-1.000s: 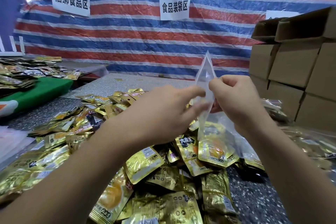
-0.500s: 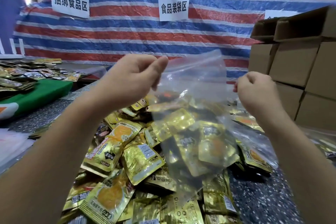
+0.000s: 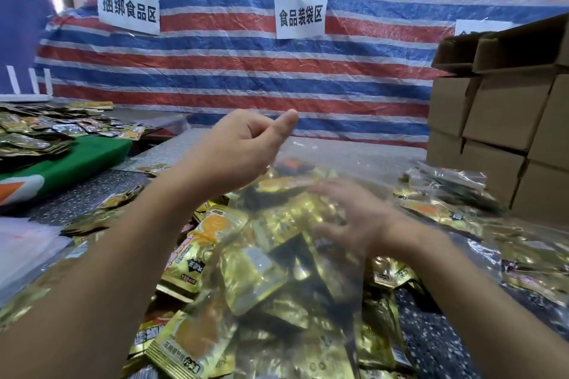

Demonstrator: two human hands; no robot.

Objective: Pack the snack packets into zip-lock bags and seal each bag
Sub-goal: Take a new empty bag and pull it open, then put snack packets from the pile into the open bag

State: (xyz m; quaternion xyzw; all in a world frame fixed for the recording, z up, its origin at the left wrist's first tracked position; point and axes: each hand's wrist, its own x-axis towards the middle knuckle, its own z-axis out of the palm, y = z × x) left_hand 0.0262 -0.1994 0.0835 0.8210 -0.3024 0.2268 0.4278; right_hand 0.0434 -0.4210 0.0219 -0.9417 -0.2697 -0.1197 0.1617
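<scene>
A heap of gold foil snack packets (image 3: pixel 215 243) covers the speckled grey table (image 3: pixel 431 335) in front. A clear plastic zip-lock bag (image 3: pixel 308 271) lies over the heap's middle, with the left hand (image 3: pixel 243 144) raised above its far left edge and the right hand (image 3: pixel 354 218) on its right part. Stacked brown cardboard boxes (image 3: pixel 505 120) stand at the far right. A second spread of packets (image 3: pixel 46 129) lies far left, behind a green cloth (image 3: pixel 83 154). A red, white and blue striped tarpaulin (image 3: pixel 277 77) hangs behind everything, with two white paper signs (image 3: pixel 300 16) on it.

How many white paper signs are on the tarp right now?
3: the left sign at upper left, the middle sign above the hands, and the right sign, partly hidden behind the cardboard boxes.
</scene>
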